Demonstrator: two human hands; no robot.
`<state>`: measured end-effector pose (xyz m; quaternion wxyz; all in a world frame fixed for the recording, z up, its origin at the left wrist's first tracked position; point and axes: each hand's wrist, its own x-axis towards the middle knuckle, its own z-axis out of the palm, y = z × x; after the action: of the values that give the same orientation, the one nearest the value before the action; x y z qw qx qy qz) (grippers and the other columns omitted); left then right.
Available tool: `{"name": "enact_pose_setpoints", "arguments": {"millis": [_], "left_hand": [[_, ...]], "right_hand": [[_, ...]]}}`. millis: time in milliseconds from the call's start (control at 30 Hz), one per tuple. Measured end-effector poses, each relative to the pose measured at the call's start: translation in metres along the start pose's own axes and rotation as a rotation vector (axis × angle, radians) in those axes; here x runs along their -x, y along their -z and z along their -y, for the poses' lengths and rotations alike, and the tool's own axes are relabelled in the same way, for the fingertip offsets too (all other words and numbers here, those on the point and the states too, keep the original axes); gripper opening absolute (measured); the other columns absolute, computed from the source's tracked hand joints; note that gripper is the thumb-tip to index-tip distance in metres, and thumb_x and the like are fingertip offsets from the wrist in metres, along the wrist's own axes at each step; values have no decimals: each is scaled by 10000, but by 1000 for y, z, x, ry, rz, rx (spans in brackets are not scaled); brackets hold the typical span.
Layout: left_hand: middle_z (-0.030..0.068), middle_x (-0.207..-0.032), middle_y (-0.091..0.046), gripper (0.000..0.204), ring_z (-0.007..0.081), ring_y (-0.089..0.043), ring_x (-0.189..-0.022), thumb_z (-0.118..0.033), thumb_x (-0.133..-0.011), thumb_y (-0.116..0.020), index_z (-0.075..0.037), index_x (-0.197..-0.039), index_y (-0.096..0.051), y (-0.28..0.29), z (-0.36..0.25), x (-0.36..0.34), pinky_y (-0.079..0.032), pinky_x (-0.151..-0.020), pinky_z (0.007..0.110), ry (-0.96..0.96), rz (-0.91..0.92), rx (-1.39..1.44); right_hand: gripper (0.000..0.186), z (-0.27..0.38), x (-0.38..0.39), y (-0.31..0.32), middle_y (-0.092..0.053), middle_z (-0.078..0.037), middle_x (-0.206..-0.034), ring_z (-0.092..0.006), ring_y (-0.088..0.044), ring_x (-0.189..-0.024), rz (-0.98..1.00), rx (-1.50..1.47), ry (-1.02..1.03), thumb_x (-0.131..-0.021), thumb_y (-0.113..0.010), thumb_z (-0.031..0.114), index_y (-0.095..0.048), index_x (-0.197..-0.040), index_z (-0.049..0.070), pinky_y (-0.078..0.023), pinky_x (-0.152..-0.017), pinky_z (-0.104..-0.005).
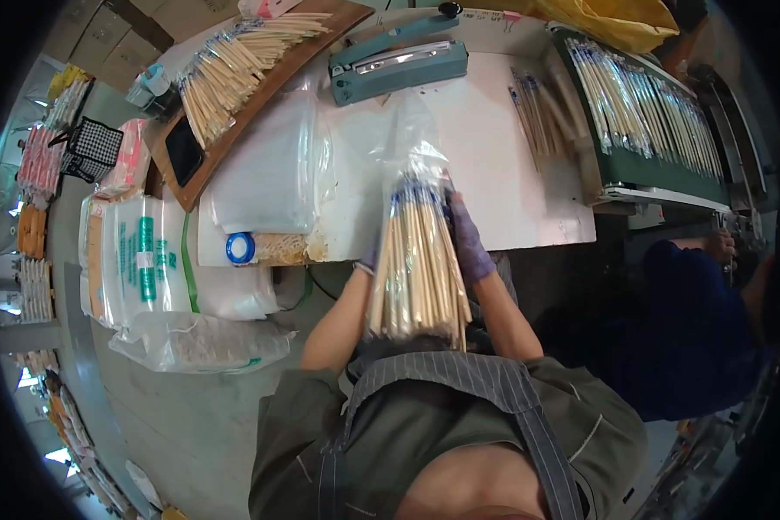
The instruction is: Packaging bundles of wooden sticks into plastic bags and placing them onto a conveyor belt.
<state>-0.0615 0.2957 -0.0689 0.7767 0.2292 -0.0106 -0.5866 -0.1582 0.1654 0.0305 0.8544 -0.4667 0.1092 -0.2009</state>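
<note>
A clear plastic bag (412, 152) packed with pale wooden sticks (414, 269), chopstick-like and blue at their far ends, is held in front of me at the table's near edge. My right hand (470, 241), in a purple glove, grips the bag's right side, its thumb side showing. On the left side my left hand (370, 255), gloved alike, holds the bag too; most of its fingers are hidden behind it. The bag's loose, unfilled end points away from me over the white table (494, 191).
A teal lever-arm heat sealer (399, 68) stands at the back. More sticks lie on a slanted wooden board (273, 82) and in a green tray (659, 169). Flat clear bags (264, 173) and a tape roll (240, 248) are left. Another person (680, 321) is at right.
</note>
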Motion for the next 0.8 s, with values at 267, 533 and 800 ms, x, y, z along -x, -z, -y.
{"name": "enact_pose_setpoints", "arguments": {"millis": [267, 533, 800], "left_hand": [[51, -829, -596, 263, 151, -576, -721, -255, -857, -410, -59, -903, -579, -70, 55, 94, -491, -693, 290, -33, -383, -99], [197, -713, -565, 221, 331, -568, -631, -205, -790, -500, -14, -900, -518, -80, 30, 74, -430, -535, 383, -626, -766, -1555], [160, -638, -521, 154, 335, -520, -584, -214, -754, -508, -62, -757, -486, -53, 79, 151, -390, -505, 415, -493, -536, -1812]], "right_hand": [[499, 23, 146, -4, -154, -131, -1397, -258, -83, -1301, 119, 604, 58, -893, -361, 203, -201, -1325, 12, -100, -1040, -328], [291, -4, 93, 28, -568, -128, -749, -180, -548, -675, -478, 824, 48, -764, -568, 85, -498, -1042, 34, -445, -613, -293], [163, -5, 175, 34, -521, -134, -618, -286, -524, -528, -95, 1390, 200, -666, -636, 140, -572, -774, 36, -404, -468, -343]]}}
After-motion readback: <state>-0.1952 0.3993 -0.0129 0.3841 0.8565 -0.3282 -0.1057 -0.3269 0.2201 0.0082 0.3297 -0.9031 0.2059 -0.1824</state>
